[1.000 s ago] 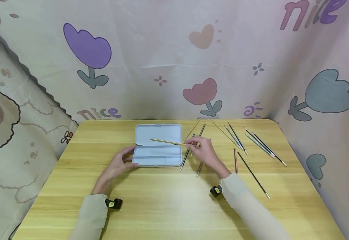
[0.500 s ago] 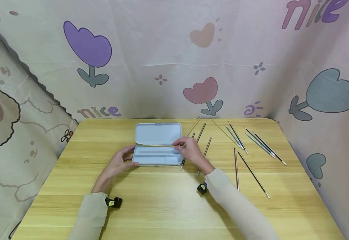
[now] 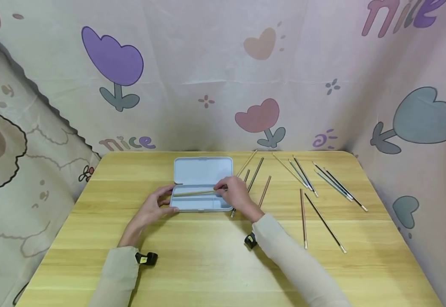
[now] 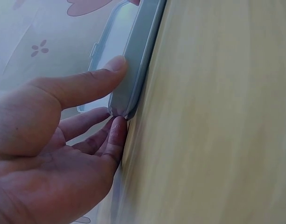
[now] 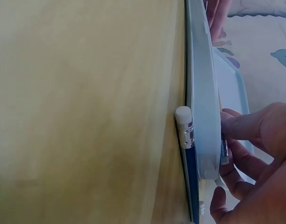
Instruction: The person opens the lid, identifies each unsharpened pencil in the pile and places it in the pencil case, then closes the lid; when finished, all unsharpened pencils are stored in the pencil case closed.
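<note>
A light blue pencil case (image 3: 203, 209) stands with its lid (image 3: 202, 169) raised at the back; its base has divided compartments. My left hand (image 3: 154, 211) holds the case's left end. In the left wrist view its thumb (image 4: 116, 64) lies on the case's front wall, the other fingers at the corner. Over the right half of the base, my right hand (image 3: 235, 194) pinches a gold-coloured pencil (image 3: 194, 193) near its eraser end. That pencil reaches left along the rear compartment, slightly tilted. In the right wrist view its end shows just beneath my fingers (image 5: 243, 127).
Right of the case lie several pencils, among them a dark one (image 5: 185, 128) with a white eraser beside the case. A reddish pencil (image 3: 303, 219), a black pencil (image 3: 325, 223) and a group of pencils (image 3: 334, 183) lie farther right. A printed curtain hangs behind the wooden table (image 3: 207, 260).
My right hand has moved left and down with the gold pencil, from above the lid edge into the base's rear compartment. My left hand has stayed on the case's left end.
</note>
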Available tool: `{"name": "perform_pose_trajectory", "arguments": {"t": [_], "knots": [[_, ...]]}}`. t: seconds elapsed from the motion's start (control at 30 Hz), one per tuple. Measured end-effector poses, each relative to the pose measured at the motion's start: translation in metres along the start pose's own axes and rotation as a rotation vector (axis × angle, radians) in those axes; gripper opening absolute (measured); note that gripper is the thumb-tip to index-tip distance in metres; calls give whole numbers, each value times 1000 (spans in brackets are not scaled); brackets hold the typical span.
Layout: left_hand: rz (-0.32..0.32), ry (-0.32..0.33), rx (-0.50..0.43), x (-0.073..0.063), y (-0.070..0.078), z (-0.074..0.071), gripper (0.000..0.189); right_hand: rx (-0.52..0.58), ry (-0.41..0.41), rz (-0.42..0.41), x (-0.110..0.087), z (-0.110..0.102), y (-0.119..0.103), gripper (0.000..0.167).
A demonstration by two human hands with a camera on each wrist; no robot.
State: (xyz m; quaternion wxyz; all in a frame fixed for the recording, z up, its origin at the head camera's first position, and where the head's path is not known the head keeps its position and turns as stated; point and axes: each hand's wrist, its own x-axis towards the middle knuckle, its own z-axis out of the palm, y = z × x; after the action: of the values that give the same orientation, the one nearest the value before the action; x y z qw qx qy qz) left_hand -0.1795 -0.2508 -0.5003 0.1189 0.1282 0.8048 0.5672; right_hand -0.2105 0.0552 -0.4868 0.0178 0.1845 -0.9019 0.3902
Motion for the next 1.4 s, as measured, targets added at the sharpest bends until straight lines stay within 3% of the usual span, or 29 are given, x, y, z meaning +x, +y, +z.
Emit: {"name": "perform_pose_trajectory", "arguments": {"t": [0.17, 0.4, 0.67, 0.97, 1.4], "knots": [[8, -1, 13, -1, -1, -1, 82, 10, -6, -4, -1, 0, -1, 9], [14, 1, 8, -1, -3, 0, 82, 121, -37, 48, -5, -7, 2, 13], [5, 7, 3, -2, -2, 1, 81, 148, 62, 3, -27, -42, 3, 15], [3, 4, 0, -4, 0, 2, 81, 111, 186, 14, -75, -88, 22, 20], [-22, 7, 12, -6, 0, 0, 81, -127, 351, 74, -154, -140, 69, 24]]}}
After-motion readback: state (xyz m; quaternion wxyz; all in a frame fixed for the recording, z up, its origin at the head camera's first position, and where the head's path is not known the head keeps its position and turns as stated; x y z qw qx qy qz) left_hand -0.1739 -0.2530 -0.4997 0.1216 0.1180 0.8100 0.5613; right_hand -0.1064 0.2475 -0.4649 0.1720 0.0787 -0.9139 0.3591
